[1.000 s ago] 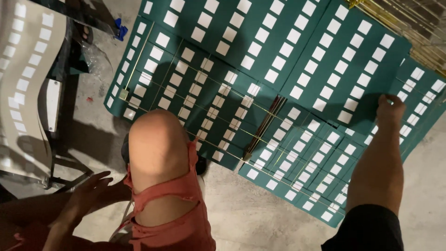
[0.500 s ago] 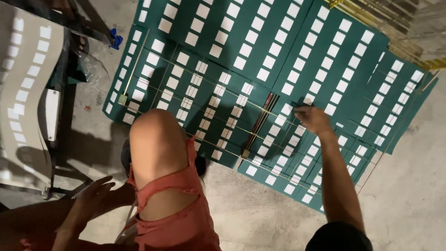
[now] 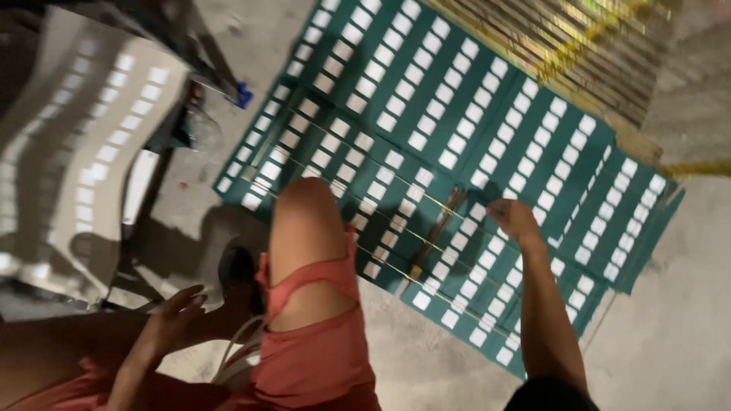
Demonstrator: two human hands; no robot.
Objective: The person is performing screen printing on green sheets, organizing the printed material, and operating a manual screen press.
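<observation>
**Our right hand on the green patterned sheets**

We look down at a rough grey concrete floor (image 3: 670,320) where flat green sheets (image 3: 457,137) lie spread and overlapping, each printed with rows of small white rectangles in a regular grid. Thin pale cords or wires (image 3: 358,156) run in straight lines across the sheets, from about 10 o'clock toward 4 o'clock.

Our right hand (image 3: 514,219) rests palm down on the sheets, right of centre, fingers bent toward 10 o'clock. The picture is blurred, so we cannot tell whether it pinches anything or only presses on the surface. Just beside it, at its 8 o'clock, lies a slim bundle of dark brown sticks (image 3: 436,232), long and narrow, angled across the grid.

Our left hand (image 3: 171,316) is at the lower left, fingers loosely spread and holding nothing, near our bent knee (image 3: 308,209), which rises bare above a torn coral-red cloth trouser leg (image 3: 320,358).

At 1 o'clock a mat of thin yellowish slats (image 3: 579,46) lies against the green sheets. At 9 o'clock a pale sheet (image 3: 84,152) with the same white rectangles curves over a dark frame, and a small blue object (image 3: 244,95) sits near its top edge.
</observation>
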